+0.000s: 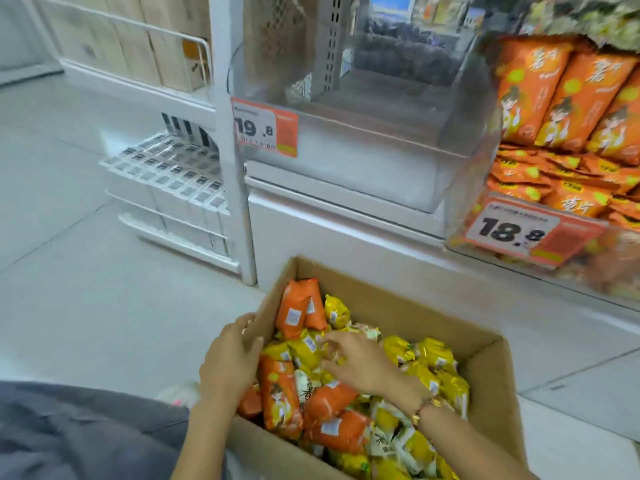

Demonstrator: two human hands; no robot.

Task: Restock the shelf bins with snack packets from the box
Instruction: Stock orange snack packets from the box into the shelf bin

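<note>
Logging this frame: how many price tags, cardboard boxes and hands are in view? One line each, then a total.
price tags: 2
cardboard box: 1
hands: 2
Total: 5

Floor [86,306], pale tile: one open cardboard box [491,372]. Shelf [346,216], white: clear bin [346,140], tagged 19.8; adjoining bin [460,216], tagged 18.8.

bare forearms, beaded bracelet [424,408] on right wrist, dark grey garment [79,431].
</note>
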